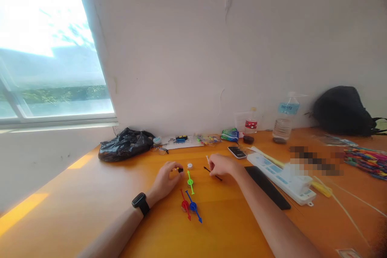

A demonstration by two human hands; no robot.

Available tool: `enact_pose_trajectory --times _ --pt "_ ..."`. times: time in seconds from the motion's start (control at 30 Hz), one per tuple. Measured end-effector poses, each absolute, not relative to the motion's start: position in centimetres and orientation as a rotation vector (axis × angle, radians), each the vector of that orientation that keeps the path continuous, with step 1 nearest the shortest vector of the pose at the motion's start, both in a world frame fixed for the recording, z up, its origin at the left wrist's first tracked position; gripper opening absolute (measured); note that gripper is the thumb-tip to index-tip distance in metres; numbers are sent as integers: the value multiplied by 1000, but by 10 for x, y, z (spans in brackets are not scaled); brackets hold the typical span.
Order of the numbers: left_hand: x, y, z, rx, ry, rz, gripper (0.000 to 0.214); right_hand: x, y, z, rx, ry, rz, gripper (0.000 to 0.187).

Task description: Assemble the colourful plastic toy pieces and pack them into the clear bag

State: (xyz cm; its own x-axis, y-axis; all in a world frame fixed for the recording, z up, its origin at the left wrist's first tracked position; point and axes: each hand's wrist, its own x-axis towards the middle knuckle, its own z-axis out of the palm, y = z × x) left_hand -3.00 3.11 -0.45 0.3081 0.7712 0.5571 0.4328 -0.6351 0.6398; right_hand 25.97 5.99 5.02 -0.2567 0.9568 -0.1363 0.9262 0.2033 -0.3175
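My left hand (pixel 165 179), wearing a black watch on the wrist, rests at the table and pinches a small black round piece (pixel 180 170) between thumb and fingers. My right hand (pixel 220 164) is closed, its fingertips on a thin black arrow (pixel 217 177) that sticks out on both sides. A slim white piece (pixel 207 159) shows just beyond those fingers; whether it is held is unclear. Between the hands stands a small white round piece (pixel 190 166). Nearer to me lie a green arrow (pixel 190 182), a red arrow (pixel 185 205) and a blue arrow (pixel 193 207), each on a round base.
A white power strip (pixel 279 177) and a black flat strip (pixel 267 187) lie beside my right forearm, near a phone (pixel 237 152). Along the wall are a black plastic bag (pixel 126 144), glasses (pixel 159 150), small packets, two bottles and a black bag (pixel 343 111).
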Motion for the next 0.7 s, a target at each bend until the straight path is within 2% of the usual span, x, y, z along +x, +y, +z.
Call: enact_pose_trajectory --times 0.2,0.4,0.57,0.7 --pt "-28 30 -4 2181 1037 1230 21 258 65 44 -1853 -2315 469 16" --pt "-29 28 -1 2229 982 1192 11 265 70 39 -1838 -2318 585 4" --pt "-29 30 -5 2182 1058 1162 12 269 74 35 -1807 -2336 647 16" --pt "-29 31 -7 2201 1072 1138 13 270 74 34 -1797 -2328 664 16"
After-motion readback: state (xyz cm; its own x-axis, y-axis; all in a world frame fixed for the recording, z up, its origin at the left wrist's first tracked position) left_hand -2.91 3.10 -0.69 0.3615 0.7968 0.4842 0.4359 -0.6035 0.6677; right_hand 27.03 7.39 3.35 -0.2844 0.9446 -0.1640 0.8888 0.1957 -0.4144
